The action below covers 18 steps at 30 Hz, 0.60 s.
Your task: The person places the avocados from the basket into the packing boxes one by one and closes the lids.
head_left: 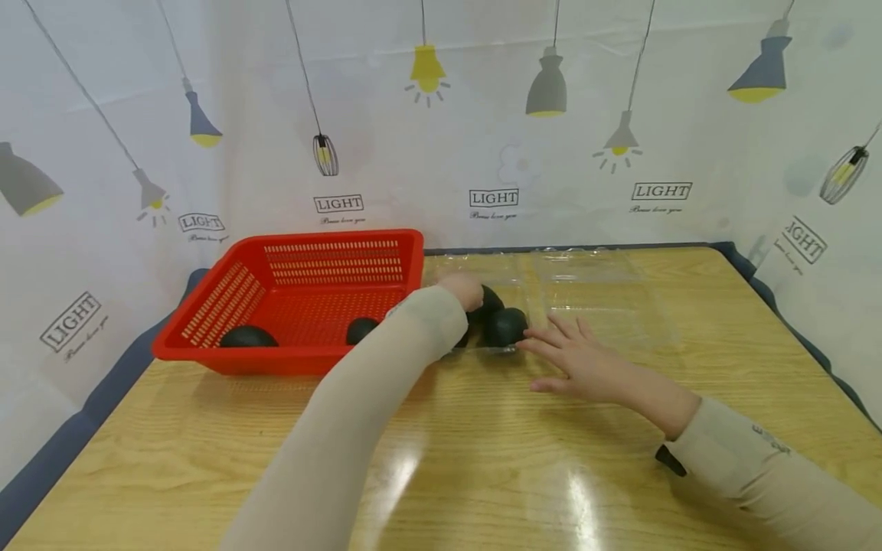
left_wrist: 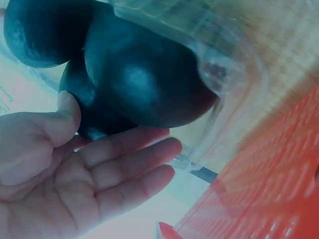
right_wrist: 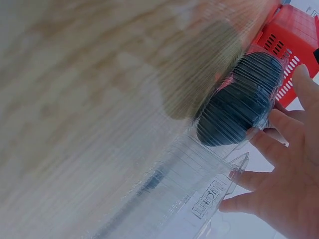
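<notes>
Several dark green, smooth avocados (head_left: 505,327) lie close together in one half of a clear plastic clamshell box (head_left: 599,306). My left hand (head_left: 460,291) reaches in over the box from the left. In the left wrist view, its thumb and fingers lie about one avocado (left_wrist: 87,107), with the thumb tip on its skin; the index finger is largely hidden. Another avocado (left_wrist: 144,74) overlaps that one in front. My right hand (head_left: 586,363) has its fingers spread at the box's near side. Its fingertips come up to the clear wall beside the avocados (right_wrist: 239,109).
A red slotted plastic basket (head_left: 303,356) stands left of the box. Inside it lie an avocado (head_left: 248,337) at the left and another avocado (head_left: 361,330) near the front wall. The wooden table (head_left: 448,459) meets a lamp-print cloth (head_left: 386,153) behind.
</notes>
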Tool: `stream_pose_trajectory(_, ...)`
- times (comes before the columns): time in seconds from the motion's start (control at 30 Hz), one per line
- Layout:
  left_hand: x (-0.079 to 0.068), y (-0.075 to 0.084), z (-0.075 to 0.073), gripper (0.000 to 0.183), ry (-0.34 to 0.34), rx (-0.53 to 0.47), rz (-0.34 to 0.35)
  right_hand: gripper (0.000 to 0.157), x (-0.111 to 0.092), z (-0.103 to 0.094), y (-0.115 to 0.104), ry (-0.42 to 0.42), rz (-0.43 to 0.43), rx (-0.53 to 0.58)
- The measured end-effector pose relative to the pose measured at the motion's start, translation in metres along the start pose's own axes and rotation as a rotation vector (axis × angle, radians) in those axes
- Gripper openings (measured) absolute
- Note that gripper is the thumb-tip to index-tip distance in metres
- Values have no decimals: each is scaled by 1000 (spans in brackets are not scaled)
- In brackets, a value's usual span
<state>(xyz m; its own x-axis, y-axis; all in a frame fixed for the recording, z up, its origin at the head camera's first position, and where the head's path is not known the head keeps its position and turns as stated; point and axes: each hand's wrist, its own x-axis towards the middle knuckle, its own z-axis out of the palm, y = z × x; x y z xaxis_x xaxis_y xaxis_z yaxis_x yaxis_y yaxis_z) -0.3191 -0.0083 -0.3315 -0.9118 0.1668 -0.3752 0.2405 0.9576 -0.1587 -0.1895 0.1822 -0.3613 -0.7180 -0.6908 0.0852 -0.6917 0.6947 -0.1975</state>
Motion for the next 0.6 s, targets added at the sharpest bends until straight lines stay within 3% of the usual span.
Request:
stream_pose_trajectory(0.03, 15, -2, 7, 30, 5, 1, 3, 59, 0, 0, 0, 1, 1, 0)
stream_pose_trajectory(0.1, 70, -7, 32, 27, 39, -9, -7, 59, 0, 0, 0, 3, 2, 0)
stream_pose_trajectory(0.23, 206, -20, 96, 25, 85, -21, -18, 58, -1, 0, 0, 3, 5, -1)
stream_pose_trajectory(0.27, 232, -22, 109, 25, 101, -28, -12, 59, -1, 0, 0, 3, 7, 0)
stream_pose_trajectory(0.33, 267, -27, 126, 24, 111, -2, 18, 59, -1, 0, 0, 4, 8, -1)
stream_pose_trajectory(0.4, 278, -31, 134, 23, 121, 30, 43, 59, -1, 1, 0, 3, 8, -4)
stream_pose_trajectory(0.47, 271, -33, 134, 24, 126, 67, 66, 59, -1, 1, -1, -1, 9, -6)
stream_pose_trajectory(0.53, 249, -33, 127, 25, 118, 103, 79, 59, 0, 1, -1, -1, 6, -15)
stream_pose_trajectory(0.6, 214, -30, 113, 29, 107, 106, 74, 58, 0, 1, 0, 3, 2, -21)
